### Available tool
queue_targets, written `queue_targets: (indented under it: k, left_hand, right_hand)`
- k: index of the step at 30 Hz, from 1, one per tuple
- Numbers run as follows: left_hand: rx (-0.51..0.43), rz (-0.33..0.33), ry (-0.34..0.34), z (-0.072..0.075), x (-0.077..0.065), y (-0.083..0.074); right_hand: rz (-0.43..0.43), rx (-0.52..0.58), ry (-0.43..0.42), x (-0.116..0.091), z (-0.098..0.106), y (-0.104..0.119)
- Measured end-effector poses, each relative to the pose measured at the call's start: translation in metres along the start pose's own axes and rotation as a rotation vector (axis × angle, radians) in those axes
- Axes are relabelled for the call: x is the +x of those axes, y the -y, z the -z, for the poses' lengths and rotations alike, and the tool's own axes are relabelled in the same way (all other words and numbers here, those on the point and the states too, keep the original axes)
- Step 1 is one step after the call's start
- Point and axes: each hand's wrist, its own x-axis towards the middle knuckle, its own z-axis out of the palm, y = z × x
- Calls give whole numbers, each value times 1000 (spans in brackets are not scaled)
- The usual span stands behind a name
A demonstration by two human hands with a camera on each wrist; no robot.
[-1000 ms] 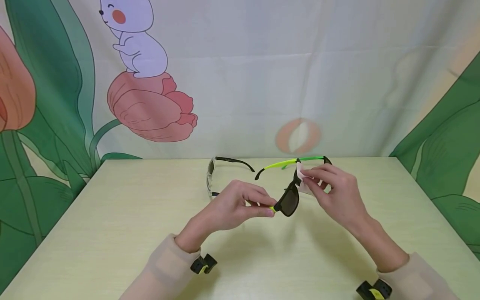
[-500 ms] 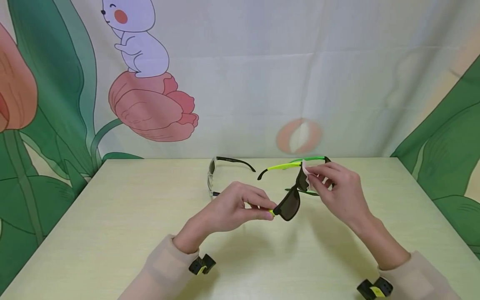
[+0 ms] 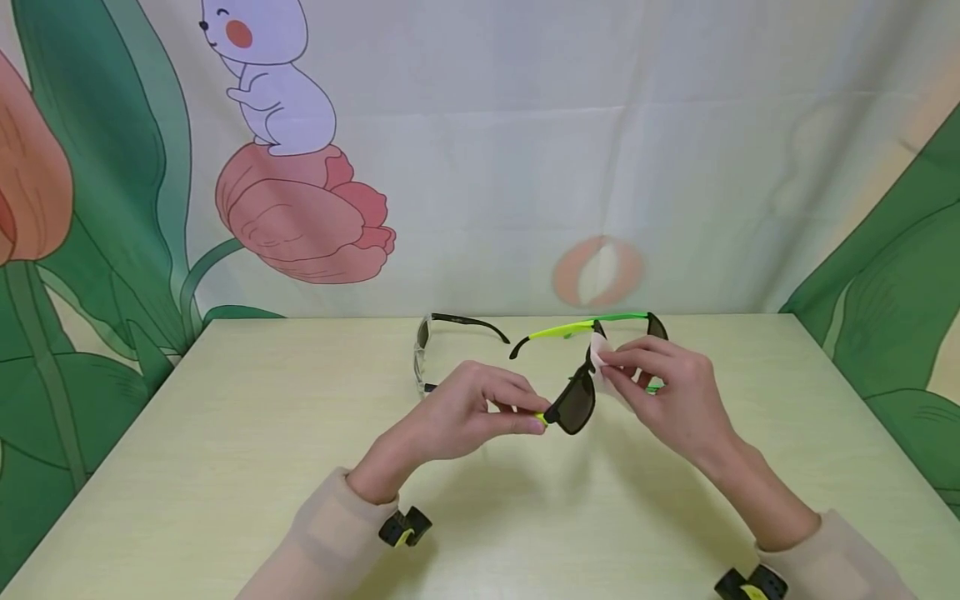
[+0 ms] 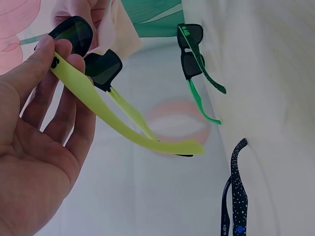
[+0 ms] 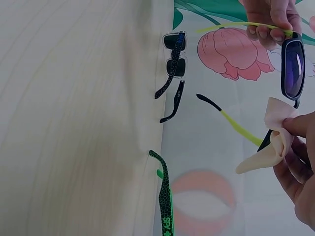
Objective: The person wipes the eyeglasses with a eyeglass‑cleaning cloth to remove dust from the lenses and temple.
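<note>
Tabletop [image 3: 247,450]: at its far side, clear-framed sunglasses [image 5: 174,59] left, green sunglasses [image 4: 192,64] right.
Left hand [image 3: 468,412]: fingers clamped on yellow-armed sunglasses [image 3: 574,405], above the tabletop.
Right hand [image 3: 678,392]: fingers clamped on a cloth [image 5: 274,140] at their right lens [image 4: 104,66].
Cloth: right wrist view gives us folds the head view largely hides.

Three pairs of sunglasses: one yellow-armed pair [image 3: 576,404] above the table [image 3: 225,433], plus one clear-framed pair [image 3: 419,358] and one green-armed pair [image 3: 657,326] on the table. Two hands, one left hand [image 3: 480,412] and one right hand [image 3: 672,389], and one pale cloth [image 5: 279,135] are above the table. One printed curtain [image 3: 480,183] hangs behind the table.
</note>
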Motion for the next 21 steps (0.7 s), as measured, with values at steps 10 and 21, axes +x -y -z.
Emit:
queue_targets:
  k: [10,21]
  left_hand:
    - [-31,-4,11,0,0,0]
    - [-85,0,47,3,-2,1]
  right_hand:
    - [23,-12,-47,2,1,-4]
    - [-21,-44,-59,4,3,-8]
